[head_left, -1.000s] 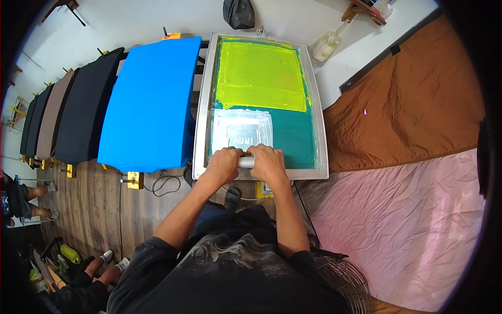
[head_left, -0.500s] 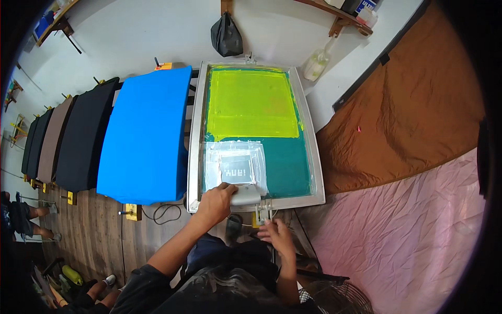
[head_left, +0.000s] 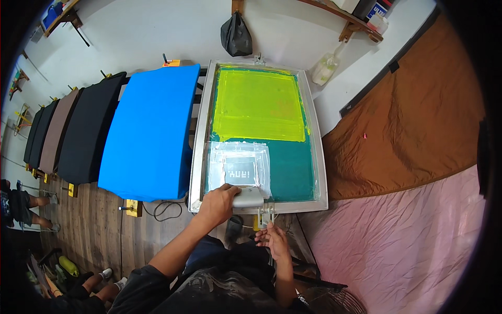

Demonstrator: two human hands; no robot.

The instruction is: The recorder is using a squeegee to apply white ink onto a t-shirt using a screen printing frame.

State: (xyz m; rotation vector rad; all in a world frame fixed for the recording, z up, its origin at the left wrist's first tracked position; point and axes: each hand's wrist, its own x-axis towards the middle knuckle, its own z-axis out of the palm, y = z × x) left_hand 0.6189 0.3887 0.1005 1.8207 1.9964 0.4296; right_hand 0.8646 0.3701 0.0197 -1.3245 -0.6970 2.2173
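A screen printing frame (head_left: 320, 157) with a pale metal rim lies before me, its green mesh carrying a large yellow-green patch (head_left: 261, 104) at the far end and a smaller white ink patch (head_left: 217, 175) at the near left. My left hand (head_left: 217, 205) is closed around the grey squeegee (head_left: 248, 198), which stands at the near edge of the white patch. Just below the frame's near edge, my right hand (head_left: 273, 243) has loosely bent fingers, apart from each other. Its fingertips reach the lower end of a metal bracket (head_left: 266, 214); whether they touch it I cannot tell.
To the left stands a board covered in blue fabric (head_left: 149, 131), then several dark and brown ones. A black bag (head_left: 236, 35) hangs on the far wall. Brown cloth (head_left: 387, 125) and pink sheeting (head_left: 387, 246) cover the right side. Other people's legs (head_left: 44, 213) show at far left.
My right hand has moved up to the bracket's lower end, its fingers more bent than before. The left hand keeps its hold on the squeegee. The whole view has shifted slightly.
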